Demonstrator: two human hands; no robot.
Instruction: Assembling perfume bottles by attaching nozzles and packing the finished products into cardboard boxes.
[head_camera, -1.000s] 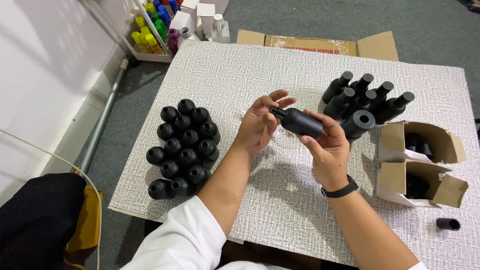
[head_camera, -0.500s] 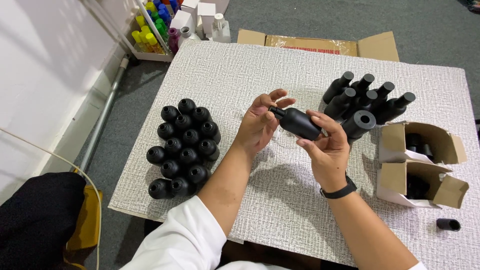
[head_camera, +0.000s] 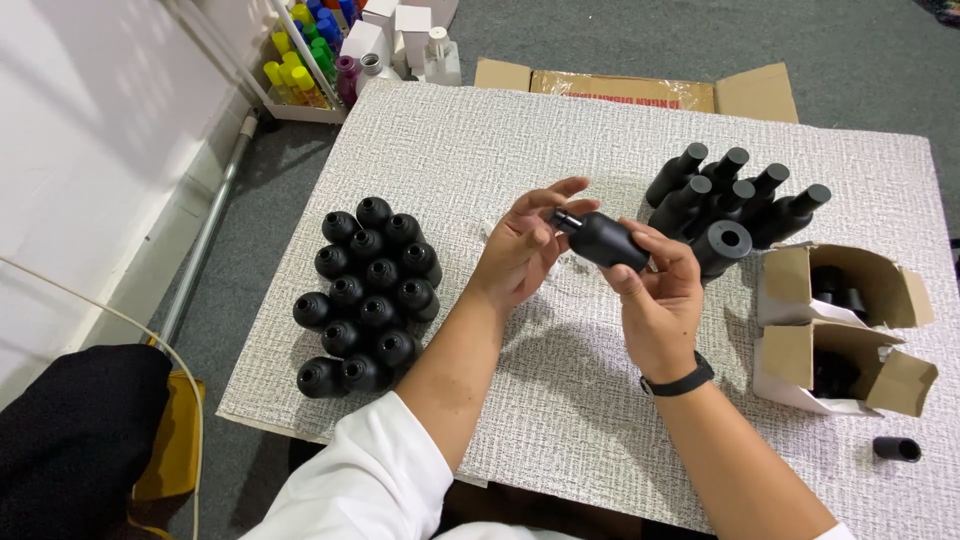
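Observation:
My right hand (head_camera: 655, 295) grips a matte black bottle (head_camera: 605, 240) held sideways above the middle of the white textured table (head_camera: 480, 150). My left hand (head_camera: 525, 250) has its fingertips at the bottle's neck end, fingers spread, with a small clear part beside them. A cluster of several round black bottles (head_camera: 367, 290) stands left of my left forearm. Several black capped bottles (head_camera: 735, 200) stand to the right of my hands, one showing an open round end.
Two small open brown cartons (head_camera: 835, 325) with black items inside sit at the right edge, and a loose black cap (head_camera: 897, 449) lies near the front right. A flat cardboard box (head_camera: 630, 90) lies at the far edge. Coloured bottles and white boxes (head_camera: 350, 45) stand on the floor.
Almost nothing has changed: both hands stay on the black bottle, with only slight shifts of the fingers at its neck.

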